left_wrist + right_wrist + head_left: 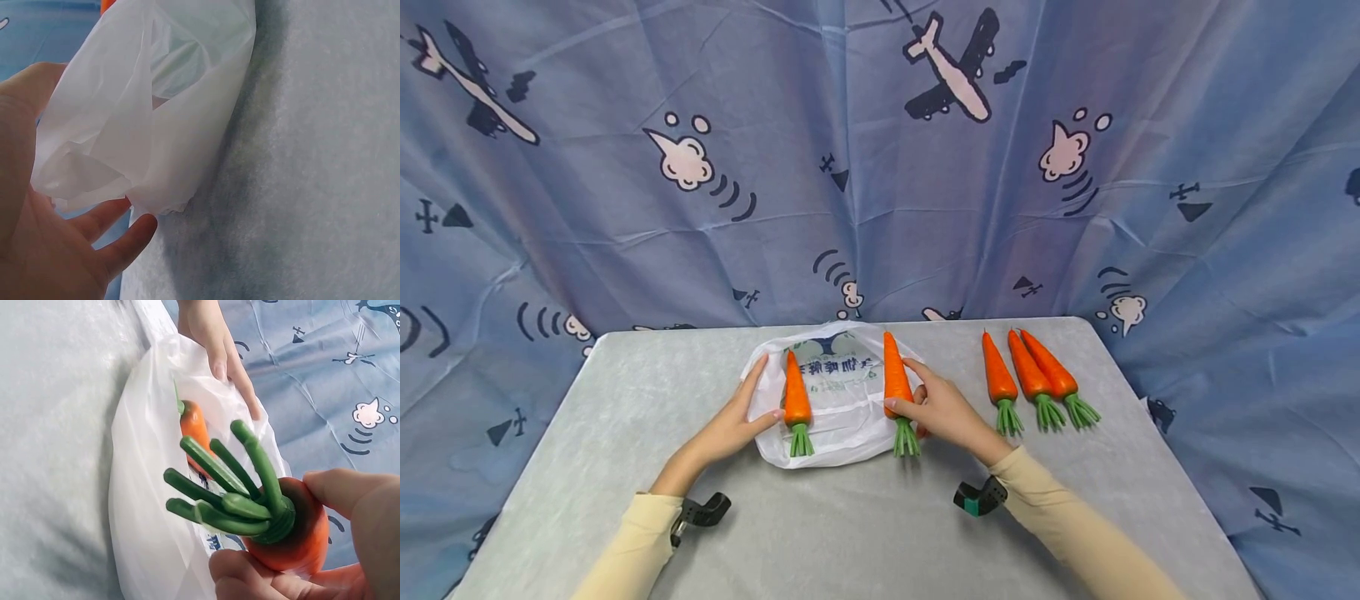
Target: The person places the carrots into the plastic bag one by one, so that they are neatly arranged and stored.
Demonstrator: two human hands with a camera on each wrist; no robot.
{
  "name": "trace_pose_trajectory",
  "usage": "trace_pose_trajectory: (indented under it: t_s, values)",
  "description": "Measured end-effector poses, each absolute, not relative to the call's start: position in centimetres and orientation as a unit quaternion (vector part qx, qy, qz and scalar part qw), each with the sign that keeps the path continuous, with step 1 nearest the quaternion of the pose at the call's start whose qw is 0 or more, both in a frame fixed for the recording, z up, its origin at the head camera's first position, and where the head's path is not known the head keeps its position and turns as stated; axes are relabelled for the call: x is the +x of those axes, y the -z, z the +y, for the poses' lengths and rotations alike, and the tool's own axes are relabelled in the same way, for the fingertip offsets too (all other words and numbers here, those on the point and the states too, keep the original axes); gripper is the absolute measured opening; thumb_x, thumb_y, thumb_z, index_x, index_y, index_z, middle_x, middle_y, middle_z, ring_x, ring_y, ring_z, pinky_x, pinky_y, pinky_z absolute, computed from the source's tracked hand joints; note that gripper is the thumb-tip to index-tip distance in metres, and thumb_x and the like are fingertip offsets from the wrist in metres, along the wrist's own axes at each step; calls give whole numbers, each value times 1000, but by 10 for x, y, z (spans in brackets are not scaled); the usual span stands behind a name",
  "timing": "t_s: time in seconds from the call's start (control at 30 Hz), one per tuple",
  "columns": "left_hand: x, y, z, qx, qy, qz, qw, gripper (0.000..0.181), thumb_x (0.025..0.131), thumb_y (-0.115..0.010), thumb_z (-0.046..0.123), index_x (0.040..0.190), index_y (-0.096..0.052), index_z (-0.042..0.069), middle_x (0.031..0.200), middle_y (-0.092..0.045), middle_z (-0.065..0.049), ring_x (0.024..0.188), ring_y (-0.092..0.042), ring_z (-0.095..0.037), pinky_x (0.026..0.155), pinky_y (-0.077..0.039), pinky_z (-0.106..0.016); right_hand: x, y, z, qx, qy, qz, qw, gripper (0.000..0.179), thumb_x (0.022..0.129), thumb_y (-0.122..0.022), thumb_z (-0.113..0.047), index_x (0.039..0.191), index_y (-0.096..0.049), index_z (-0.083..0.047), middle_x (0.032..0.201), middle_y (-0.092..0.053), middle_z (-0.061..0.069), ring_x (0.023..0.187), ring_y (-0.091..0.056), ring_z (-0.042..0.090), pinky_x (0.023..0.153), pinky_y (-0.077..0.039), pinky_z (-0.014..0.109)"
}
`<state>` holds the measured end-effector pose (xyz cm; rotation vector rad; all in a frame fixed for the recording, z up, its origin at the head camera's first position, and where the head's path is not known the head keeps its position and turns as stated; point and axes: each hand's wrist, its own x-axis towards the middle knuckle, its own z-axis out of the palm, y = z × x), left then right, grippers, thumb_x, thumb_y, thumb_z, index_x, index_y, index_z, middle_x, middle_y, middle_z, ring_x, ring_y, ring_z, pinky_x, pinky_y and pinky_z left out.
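Note:
A white plastic bag (850, 446) with printing lies on the table, its mouth spread wide. One orange carrot (797, 396) with a green stem end lies inside it, on the left. My left hand (730, 425) rests against the bag's left rim, its fingers extended and its thumb near that carrot; in the left wrist view the white plastic (181, 144) hides part of the fingers. A second carrot (897, 379) is gripped by my right hand (947, 408) over the bag's right side. The right wrist view shows its green stems (231, 494) pointing away from my thumb and fingers.
Three more carrots (997, 375) lie on the table to the right of the bag, two of them touching. The grey table (865, 533) ends at a blue patterned curtain (880, 208) behind. A dark band (700, 510) sits on each wrist.

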<state>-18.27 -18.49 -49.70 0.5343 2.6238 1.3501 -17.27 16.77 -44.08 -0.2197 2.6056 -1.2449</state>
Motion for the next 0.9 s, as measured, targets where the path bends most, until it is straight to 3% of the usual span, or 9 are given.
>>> trace_pose_trajectory:
  t_s: [0.23, 0.5, 0.9]
  values:
    - [-184, 499, -185, 177, -456, 869, 73, 95, 95, -65, 35, 160, 3, 30, 168, 0, -15, 153, -8, -44, 119, -13, -68, -168, 443, 161, -91, 428, 890, 125, 84, 86, -74, -45, 154, -33, -20, 66, -58, 2, 47, -57, 20, 47, -46, 30]
    - [-183, 496, -185, 179, -456, 868, 73, 95, 95, -65, 34, 160, 3, 28, 168, 1, -15, 153, -8, -44, 120, -12, -68, -165, 443, 153, -95, 430, 886, 143, 83, 86, -74, -42, 155, -32, -23, 68, -59, 4, 47, -58, 24, 48, -50, 31]
    - [-182, 496, -185, 183, -459, 867, 69, 95, 95, -66, 32, 161, 3, 26, 168, 0, -16, 153, -8, -44, 120, -12, -67, -170, 449, 135, -126, 415, 888, 150, 84, 87, -73, -42, 155, -32, -17, 62, -53, 0, 43, -46, 12, 44, -37, 24]
